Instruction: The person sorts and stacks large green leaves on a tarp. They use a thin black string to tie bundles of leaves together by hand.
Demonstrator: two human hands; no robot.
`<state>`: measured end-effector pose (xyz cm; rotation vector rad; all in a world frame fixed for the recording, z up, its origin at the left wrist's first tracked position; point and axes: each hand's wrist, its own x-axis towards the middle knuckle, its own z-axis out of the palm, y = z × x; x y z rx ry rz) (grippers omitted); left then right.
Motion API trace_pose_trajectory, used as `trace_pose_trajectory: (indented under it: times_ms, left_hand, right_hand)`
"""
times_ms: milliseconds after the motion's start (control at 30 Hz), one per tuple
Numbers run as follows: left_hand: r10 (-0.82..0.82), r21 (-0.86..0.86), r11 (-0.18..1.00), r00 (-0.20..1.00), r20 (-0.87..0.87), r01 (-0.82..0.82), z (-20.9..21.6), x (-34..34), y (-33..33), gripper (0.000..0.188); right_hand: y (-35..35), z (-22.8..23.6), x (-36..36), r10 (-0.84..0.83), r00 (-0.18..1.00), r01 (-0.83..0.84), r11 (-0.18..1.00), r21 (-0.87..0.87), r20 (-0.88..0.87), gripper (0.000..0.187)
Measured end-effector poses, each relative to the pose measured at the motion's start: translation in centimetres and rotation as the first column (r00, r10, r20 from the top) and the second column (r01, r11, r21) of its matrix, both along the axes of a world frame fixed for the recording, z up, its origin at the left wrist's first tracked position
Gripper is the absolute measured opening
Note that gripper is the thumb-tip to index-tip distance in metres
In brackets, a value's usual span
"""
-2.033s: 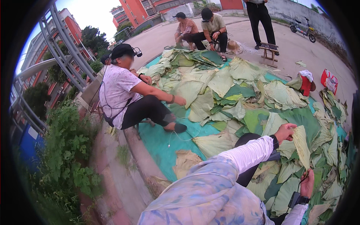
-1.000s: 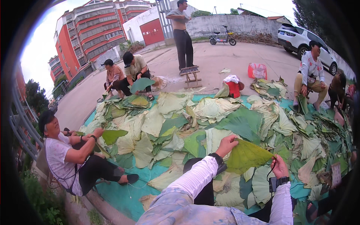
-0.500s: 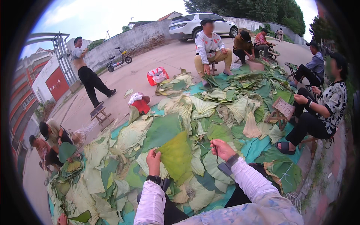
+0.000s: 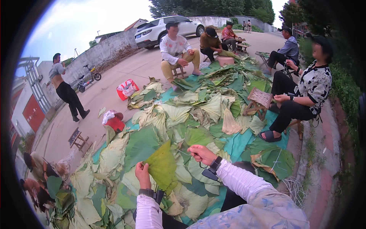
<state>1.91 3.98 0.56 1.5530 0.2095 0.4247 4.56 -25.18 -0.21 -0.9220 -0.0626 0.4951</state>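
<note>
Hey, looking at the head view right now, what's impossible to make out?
All in the head view:
Yellow-green leaf: the left grip covers its pinched edge.
Thin white string: the right grip hides one end.
Hunched person at lower left: partly cut off by the dark lens rim.
Distant pair: too small to tell what they carry.

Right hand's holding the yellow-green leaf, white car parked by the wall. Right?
Wrong hand: the head view shows the left hand holding the yellow-green leaf. The white car is parked by the wall, as you say.
</note>
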Motion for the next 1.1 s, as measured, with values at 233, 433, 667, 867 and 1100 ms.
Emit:
trace_pose_trajectory:
  times_ms: [233, 433, 667, 867, 1100]
  left_hand:
    - [-0.091, 0.048, 0.995, 0.994, 0.054, 0.088, -0.9, 0.8, -0.5, 0.017]
    - [-0.119, 0.199, 0.973, 0.993, 0.019, 0.113, -2.0, 1.7, -1.1, 0.018]
    - [-0.144, 0.249, 0.958, 0.990, -0.012, 0.142, -3.3, 3.0, -1.4, 0.024]
    - [-0.193, 0.106, 0.976, 0.981, 0.011, 0.190, -2.7, 2.4, -2.5, 0.012]
    - [-0.121, 0.246, 0.962, 0.993, -0.007, 0.119, -2.8, 2.4, -0.3, 0.007]
  right_hand:
    - [-0.6, 0.9, -0.7, -0.020, 1.000, 0.021, 0.999, -0.036, 0.012, 0.012]
    - [-0.6, 0.5, -0.4, -0.045, 0.999, 0.045, 0.999, -0.030, 0.025, 0.013]
    - [-0.6, 0.7, -0.9, -0.030, 0.998, 0.033, 0.998, -0.059, 0.051, 0.014]
    - [-1.2, 0.8, -1.4, -0.016, 0.996, 0.023, 0.997, -0.080, 0.086, 0.014]
    - [0.1, 1.9, -0.7, 0.026, 0.996, -0.015, 0.992, -0.124, 0.087, 0.014]
